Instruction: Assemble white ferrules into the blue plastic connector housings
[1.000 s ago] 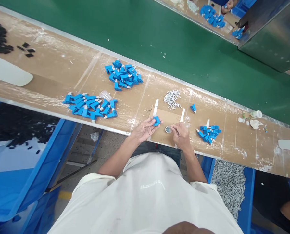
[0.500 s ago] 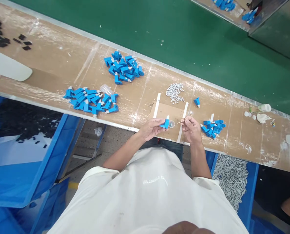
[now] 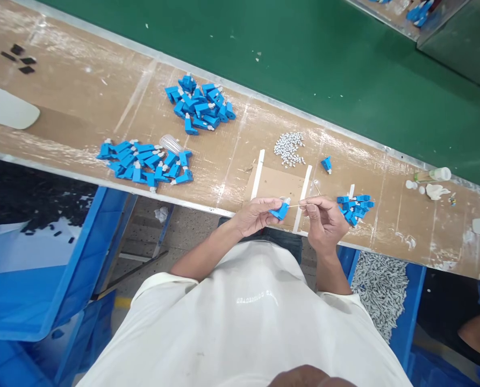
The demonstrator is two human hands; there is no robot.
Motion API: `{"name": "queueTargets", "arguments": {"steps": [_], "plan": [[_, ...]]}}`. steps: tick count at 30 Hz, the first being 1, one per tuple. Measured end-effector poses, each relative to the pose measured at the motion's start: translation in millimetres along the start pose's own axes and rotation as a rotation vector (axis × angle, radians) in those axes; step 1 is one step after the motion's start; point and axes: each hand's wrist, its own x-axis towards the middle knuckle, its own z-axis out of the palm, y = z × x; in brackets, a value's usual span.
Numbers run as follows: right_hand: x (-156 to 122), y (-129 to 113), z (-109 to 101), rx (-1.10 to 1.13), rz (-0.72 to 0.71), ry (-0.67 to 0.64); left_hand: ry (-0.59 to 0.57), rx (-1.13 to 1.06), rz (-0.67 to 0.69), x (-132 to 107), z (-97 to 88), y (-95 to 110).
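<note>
My left hand is closed on a small blue plastic part with a white tip, held tilted over the front of the table. Pinched in my right hand is a thin wooden toothpick, whose end reaches the blue part near its white tip. Whether it goes inside cannot be made out. Below the hands lies a cardboard piece between white strips. Beyond it sits a pile of small grey-white pieces. To the right of my right hand is a cluster of blue parts.
Two piles of blue parts lie to the left, one with a clear plastic cup. A single blue part lies apart. A toothpick jar lies at right. Blue bins stand below the table edge.
The toothpick has moved left to the blue part. My left hand has tilted that part and shifted slightly right. The small clear dish beside it no longer shows.
</note>
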Motion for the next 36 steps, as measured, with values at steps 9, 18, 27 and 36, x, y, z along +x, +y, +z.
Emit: {"name": "queueTargets", "arguments": {"steps": [9, 18, 27, 36], "plan": [[5, -4, -1, -0.119, -0.108, -0.096, 0.005, 0.015, 0.022, 2, -4.3, -3], [9, -6, -1, -0.159, -0.208, -0.14, -0.007, 0.027, 0.026, 2, -4.4, -1], [10, 14, -3, -0.088, -0.016, -0.013, 0.078, -0.026, 0.049, 3, -15.7, 4], [11, 58, 2, -0.264, 0.092, -0.26, 0.217, -0.12, 0.115, 10, -36.7, 13]]}}
